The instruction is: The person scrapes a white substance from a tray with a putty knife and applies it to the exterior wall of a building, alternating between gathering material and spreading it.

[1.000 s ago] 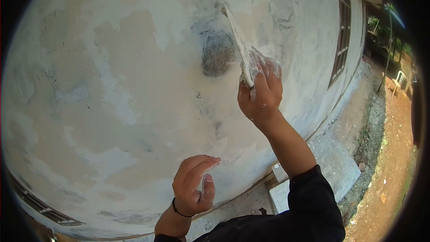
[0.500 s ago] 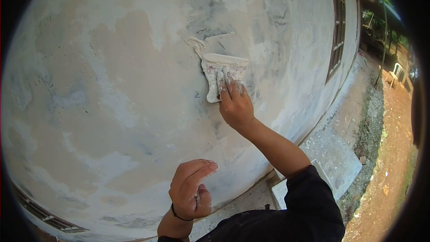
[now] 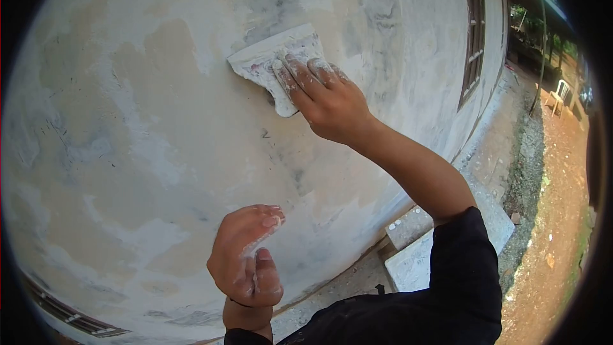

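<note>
Loosely curled with the thumb apart from the bent fingers, the left hand (image 3: 246, 255) shows nothing in its hollow; it is in front of the wall (image 3: 179, 153), below the other grip, and looks best left clear of the wet surface. Up from it, the putty-coated spreader (image 3: 262, 57) lies broad side out at the wall, reaching leftward from the right hand (image 3: 335, 105), its long upper edge slanting up to the right. A grey patch (image 3: 271, 3) shows above that edge. The right hand's fingers are fanned over the spreader's face, smeared with white paste; its thumb is hidden, so whether it pinches from behind cannot be told. That fanned hold seems well suited to sharing pressure across the width, which should be even so that neither corner digs in and scores a ridge. A shallow, steady tilt would probably lay the paste thin, while a steeper one would scrape more away. Paste is caked near the fingers and around the ragged lower side, where a lump could drop or drag a streak. Farther right of the grip, the barred window (image 3: 472, 38) stands well apart from the spreader, so its frame seems safe from smears.
</note>
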`<action>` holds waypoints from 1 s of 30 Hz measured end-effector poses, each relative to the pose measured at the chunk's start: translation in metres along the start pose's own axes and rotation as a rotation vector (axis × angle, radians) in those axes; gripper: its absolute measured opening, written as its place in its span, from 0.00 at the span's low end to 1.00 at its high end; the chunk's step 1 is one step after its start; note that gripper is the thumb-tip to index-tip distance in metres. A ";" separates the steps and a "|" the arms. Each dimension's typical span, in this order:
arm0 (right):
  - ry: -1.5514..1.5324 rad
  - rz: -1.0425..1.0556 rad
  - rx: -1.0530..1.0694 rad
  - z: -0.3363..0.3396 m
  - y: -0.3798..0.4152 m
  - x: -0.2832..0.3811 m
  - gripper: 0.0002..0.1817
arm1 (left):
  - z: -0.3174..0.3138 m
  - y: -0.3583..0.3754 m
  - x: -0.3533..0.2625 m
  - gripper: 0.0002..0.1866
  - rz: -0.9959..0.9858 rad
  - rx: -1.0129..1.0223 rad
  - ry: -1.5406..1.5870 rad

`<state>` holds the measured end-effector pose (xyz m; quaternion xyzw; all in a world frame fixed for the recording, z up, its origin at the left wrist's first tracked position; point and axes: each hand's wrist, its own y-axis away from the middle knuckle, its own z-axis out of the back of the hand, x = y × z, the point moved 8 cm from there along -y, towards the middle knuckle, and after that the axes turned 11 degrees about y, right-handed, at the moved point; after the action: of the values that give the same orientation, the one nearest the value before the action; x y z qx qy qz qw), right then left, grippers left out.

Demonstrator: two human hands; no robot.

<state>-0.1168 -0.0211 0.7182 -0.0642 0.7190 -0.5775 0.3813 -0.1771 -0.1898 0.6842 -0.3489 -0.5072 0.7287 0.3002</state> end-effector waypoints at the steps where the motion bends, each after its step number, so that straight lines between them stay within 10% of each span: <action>1: -0.001 -0.001 0.001 -0.003 0.002 -0.002 0.19 | 0.009 -0.007 -0.002 0.19 -0.036 -0.087 0.019; 30: -0.025 -0.137 0.025 -0.022 0.039 0.006 0.19 | -0.017 -0.099 0.016 0.23 -0.232 0.090 -0.331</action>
<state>-0.1211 0.0059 0.6816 -0.1156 0.7007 -0.6104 0.3508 -0.1641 -0.1375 0.7710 -0.1500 -0.5534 0.7583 0.3102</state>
